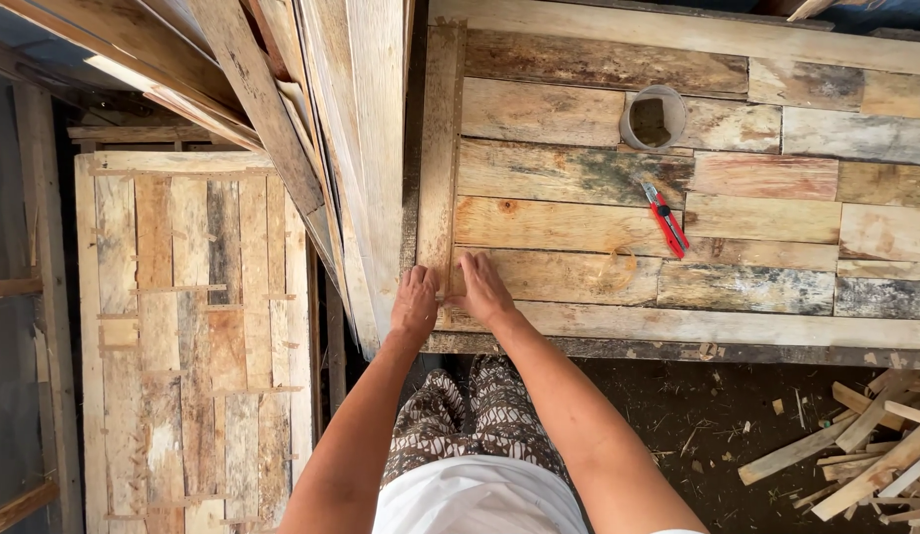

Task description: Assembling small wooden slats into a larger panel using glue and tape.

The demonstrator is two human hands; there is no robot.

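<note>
Wooden panel (598,198), built from reclaimed boards of mixed colour, is lying flat and filling the upper right of the head view, with its near left corner directly in front of the person. Both hands are resting on that corner. The left hand (414,302) is lying over the vertical edge strip (440,148), fingers curled down on the wood. The right hand (482,287) is lying just beside it on a lower board, fingers spread and flat. Fingertips of the two hands are meeting at a small spot on the seam; whether they are pinching anything there is too small to tell.

Farther along the panel, a red utility knife (665,220) is lying on the boards, and beyond it a pale round cup (653,117) is standing near the far edge. Loose planks (311,119) are leaning in a stack to the left of the panel. A second slatted panel (193,336) is lying lower down at far left. Wood offcuts (865,445) are scattered on the dark dirt floor (677,415) at lower right.

Judging from this pose, steady even pressure from both hands, keeping the strip flush with the board ends, would serve best.
</note>
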